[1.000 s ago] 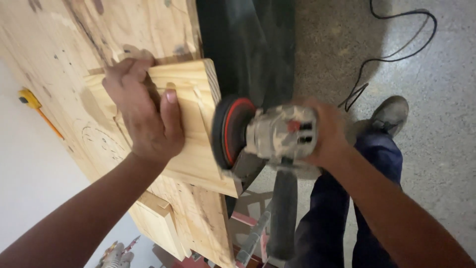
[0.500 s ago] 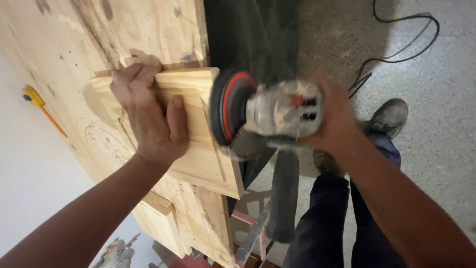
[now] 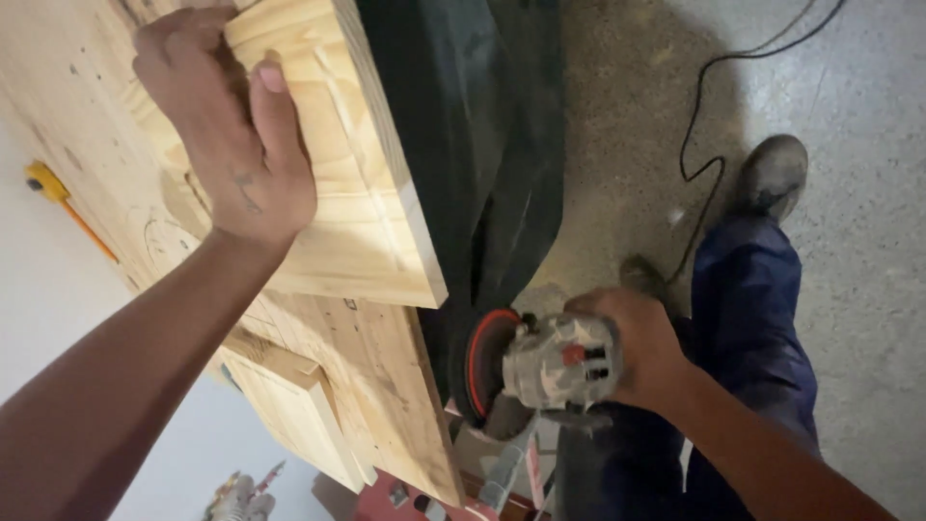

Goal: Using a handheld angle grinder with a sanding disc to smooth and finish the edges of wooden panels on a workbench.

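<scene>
Pine fills the upper left of our view: a pale wooden panel (image 3: 357,183) with a routed, stepped profile lies on the plywood desk (image 3: 386,386), its right-hand edge jutting out past the desk over dark shadow. Our left hand (image 3: 227,145) presses down on the panel's upper part, fingers curled over its far edge and thumb laid flat along the face, so the hand is closed loosely around the wood and pins it in place.

Our right hand (image 3: 637,362) is lower and to the right, well apart from the panel and below its near corner. It is wrapped fully around the grey, dust-smeared body of an angle grinder (image 3: 559,367), fingers closed tight on the housing. The grinder's disc (image 3: 482,365), dark with a red ring, faces left toward the desk edge and sits just beside it; we cannot tell whether it touches the wood.

Beneath the desk overhang a second, smaller pale board (image 3: 289,410) shows. A yellow pencil-like tool (image 3: 58,198) lies at the far left edge of the desk. On the speckled concrete floor (image 3: 868,241) a black cable (image 3: 699,116) snakes down toward our grey shoe (image 3: 772,174), and our blue trouser leg (image 3: 752,318) runs under the right forearm.
</scene>
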